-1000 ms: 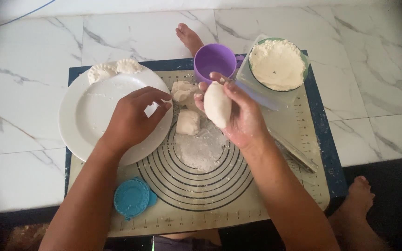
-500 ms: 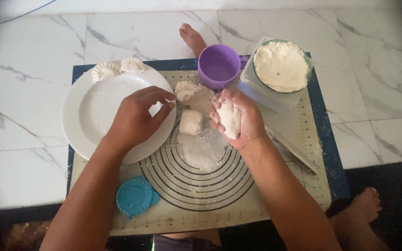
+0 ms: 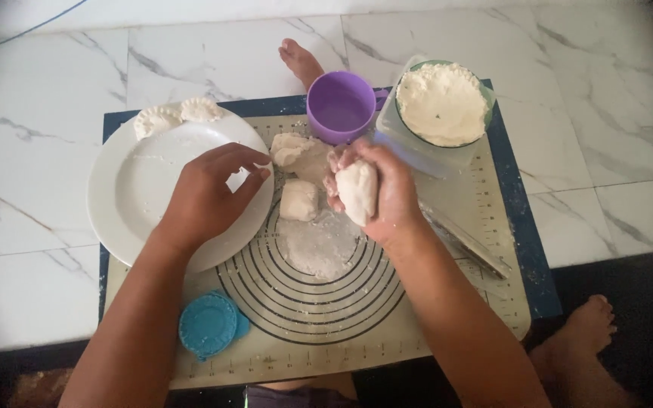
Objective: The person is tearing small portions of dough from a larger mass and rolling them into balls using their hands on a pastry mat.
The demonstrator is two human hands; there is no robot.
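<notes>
The right hand [image 3: 387, 193] hides part of the dough piece [image 3: 358, 193].

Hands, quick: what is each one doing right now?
Left hand: holding nothing, fingers loosely curled over the white plate.
Right hand: closed around a dough piece.

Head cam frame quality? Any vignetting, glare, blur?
Head view: dark vignette at all corners; soft even light, faint shadows on the beige silicone baking mat; no harsh glare on the white round plate; right hand around pale dough piece, slightly soft.
</notes>
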